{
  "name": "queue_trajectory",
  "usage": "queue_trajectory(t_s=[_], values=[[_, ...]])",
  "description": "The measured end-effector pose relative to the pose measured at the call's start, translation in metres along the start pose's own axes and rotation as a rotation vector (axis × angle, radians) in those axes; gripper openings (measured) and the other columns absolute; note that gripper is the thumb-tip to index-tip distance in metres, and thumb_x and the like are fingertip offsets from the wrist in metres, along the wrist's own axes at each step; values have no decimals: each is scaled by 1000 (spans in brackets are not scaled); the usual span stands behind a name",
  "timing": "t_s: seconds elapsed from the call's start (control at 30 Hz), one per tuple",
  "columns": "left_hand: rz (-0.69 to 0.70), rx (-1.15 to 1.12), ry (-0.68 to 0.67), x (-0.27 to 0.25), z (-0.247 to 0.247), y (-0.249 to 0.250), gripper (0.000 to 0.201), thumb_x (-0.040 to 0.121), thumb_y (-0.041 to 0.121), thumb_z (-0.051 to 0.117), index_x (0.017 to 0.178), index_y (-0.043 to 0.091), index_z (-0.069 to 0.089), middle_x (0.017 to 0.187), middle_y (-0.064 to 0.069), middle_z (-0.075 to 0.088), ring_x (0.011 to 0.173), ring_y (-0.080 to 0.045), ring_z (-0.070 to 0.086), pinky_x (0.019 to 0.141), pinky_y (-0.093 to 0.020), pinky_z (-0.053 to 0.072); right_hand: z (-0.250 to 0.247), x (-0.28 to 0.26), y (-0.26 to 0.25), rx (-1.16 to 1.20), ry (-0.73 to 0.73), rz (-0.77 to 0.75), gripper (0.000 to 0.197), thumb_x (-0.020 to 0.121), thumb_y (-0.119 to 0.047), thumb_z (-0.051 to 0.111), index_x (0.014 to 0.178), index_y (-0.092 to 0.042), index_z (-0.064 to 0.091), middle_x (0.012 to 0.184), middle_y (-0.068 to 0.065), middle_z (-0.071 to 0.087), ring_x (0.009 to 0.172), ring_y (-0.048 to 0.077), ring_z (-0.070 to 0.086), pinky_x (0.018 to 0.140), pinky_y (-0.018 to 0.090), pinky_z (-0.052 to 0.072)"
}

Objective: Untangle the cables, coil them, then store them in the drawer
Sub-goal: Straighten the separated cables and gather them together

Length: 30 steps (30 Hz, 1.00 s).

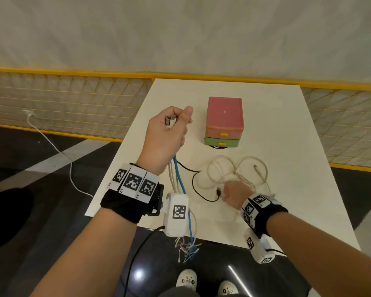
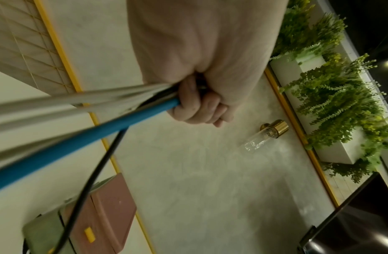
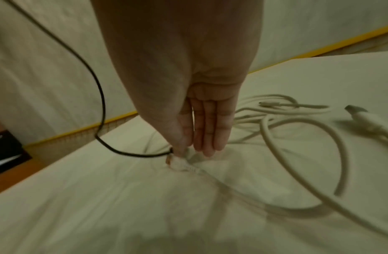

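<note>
My left hand [image 1: 169, 129] is raised over the table's left side and grips a bundle: a blue cable [image 1: 180, 179], pale grey cables and a black cable [image 1: 194, 185]. A metal plug [image 1: 169, 120] sticks out of the top of the fist. In the left wrist view the curled fingers [image 2: 199, 106] clamp the blue cable [image 2: 79, 142]. My right hand [image 1: 231, 195] rests low on the table, thumb and forefinger pinching the black cable's end [image 3: 172, 152] beside a clear connector [image 3: 179, 163]. Tangled white cables [image 1: 234, 170] loop behind it. The pink and green drawer unit [image 1: 224, 121] stands with both drawers shut.
Frayed cable ends [image 1: 189, 249] hang over the white table's front edge [image 1: 137, 224]. A yellow mesh fence [image 1: 62, 97] runs behind the table. A white cord [image 1: 51, 146] trails on the dark floor at the left. Planters [image 2: 329, 103] line the wall.
</note>
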<state>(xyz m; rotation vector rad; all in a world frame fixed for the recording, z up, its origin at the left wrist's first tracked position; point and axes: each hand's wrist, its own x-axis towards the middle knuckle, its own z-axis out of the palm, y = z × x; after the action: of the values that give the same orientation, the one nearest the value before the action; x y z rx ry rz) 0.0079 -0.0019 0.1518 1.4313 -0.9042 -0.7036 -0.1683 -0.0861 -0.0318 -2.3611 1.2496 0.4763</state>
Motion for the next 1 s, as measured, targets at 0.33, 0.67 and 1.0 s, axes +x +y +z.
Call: queue_trajectory(t_s=[0.33,0.67,1.0], values=[[-73,50,-29,5,0,-15,30,95,32,59,80,5,58,50,8,42,41,-8,31,39,-16,27,-10,6,3,212,103,-13,16,92,-27,46,88,-14,52,89,9,62,87,29,66,69,30,49],[-144,128,-98,9,46,-33,27,94,43,57,93,19,70,67,13,61,50,-2,44,59,-22,38,-99,-51,-39,796,627,-368,24,99,-21,41,85,-6,55,57,-4,51,49,0,49,51,8,36],[-25,-197,116,16,49,-2,35,99,33,51,69,16,49,60,-6,56,40,-6,42,41,-16,32,-87,-78,-15,552,552,-540,23,100,-20,35,81,-19,48,66,-13,47,66,-5,49,64,5,36]])
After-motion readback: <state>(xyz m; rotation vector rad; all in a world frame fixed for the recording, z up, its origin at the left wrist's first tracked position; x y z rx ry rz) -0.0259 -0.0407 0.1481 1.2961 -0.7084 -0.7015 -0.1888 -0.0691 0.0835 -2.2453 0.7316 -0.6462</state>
